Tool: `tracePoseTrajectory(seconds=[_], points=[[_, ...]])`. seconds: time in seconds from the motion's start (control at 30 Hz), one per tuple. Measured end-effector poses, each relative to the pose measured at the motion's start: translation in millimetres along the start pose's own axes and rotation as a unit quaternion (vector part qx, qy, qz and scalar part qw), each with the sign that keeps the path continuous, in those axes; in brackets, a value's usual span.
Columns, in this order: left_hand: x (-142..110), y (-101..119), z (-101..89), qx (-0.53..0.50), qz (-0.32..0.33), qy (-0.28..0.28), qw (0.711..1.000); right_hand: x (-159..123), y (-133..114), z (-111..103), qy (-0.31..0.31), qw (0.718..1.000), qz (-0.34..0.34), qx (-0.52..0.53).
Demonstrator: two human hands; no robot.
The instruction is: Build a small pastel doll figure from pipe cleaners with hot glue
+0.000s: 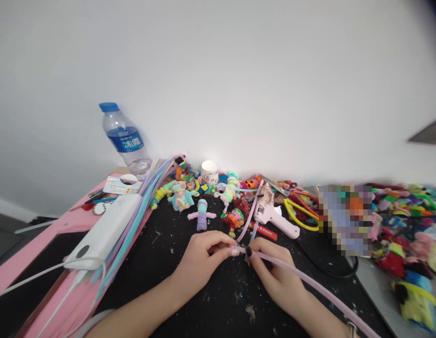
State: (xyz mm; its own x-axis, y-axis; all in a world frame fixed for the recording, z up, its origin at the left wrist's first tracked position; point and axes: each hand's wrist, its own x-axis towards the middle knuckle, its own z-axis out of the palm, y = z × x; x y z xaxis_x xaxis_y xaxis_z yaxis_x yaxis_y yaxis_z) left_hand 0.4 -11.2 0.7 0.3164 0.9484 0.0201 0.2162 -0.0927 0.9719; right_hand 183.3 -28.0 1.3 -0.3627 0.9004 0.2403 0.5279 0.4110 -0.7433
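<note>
Pinched between thumb and fingers of my left hand (207,256) is one end of a pink pipe cleaner (309,279). My right hand (274,272), with dark nails, grips the same strip just beside it, and the long tail runs down to the lower right. Both hands are closed, their fingertips nearly touching. Just beyond them stands a small pipe-cleaner doll (202,216) in purple and mint with pink arms. A pink glue gun (274,216) lies behind my right hand, near a red stick-like item (265,232).
Several colourful pipe-cleaner figures (182,195) line the wall around a white paper cup (210,172). Yellow-handled scissors (302,213) lie right. On the left are a bundle of pastel pipe cleaners (136,230), a white power strip (105,230) with cables, and a water bottle (126,141).
</note>
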Motion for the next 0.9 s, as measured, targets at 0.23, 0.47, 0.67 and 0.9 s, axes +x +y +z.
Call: tracePoseTrajectory(seconds=[0.23, 0.47, 0.67, 0.9], points=[[0.4, -4.3, -7.1, 0.131, 0.153, -0.027, 0.979, -0.6, 4.3, -1.5, 0.012, 1.0, 0.002, -0.02], [-2.6, -4.1, -6.3, 0.196, 0.141, -0.072, 0.968, 0.2, 1.4, -0.1, -0.008, 1.0, -0.018, -0.021], [-4.3, -2.9, -1.6, 0.19, 0.117, -0.038, 0.974, 1.0, -1.8, -0.8, -0.01, 0.998, -0.047, -0.041], [-5.7, -0.9, 5.0, 0.119, 0.044, 0.016, 0.992, -0.5, -4.8, -0.5, 0.027, 0.988, -0.108, -0.103]])
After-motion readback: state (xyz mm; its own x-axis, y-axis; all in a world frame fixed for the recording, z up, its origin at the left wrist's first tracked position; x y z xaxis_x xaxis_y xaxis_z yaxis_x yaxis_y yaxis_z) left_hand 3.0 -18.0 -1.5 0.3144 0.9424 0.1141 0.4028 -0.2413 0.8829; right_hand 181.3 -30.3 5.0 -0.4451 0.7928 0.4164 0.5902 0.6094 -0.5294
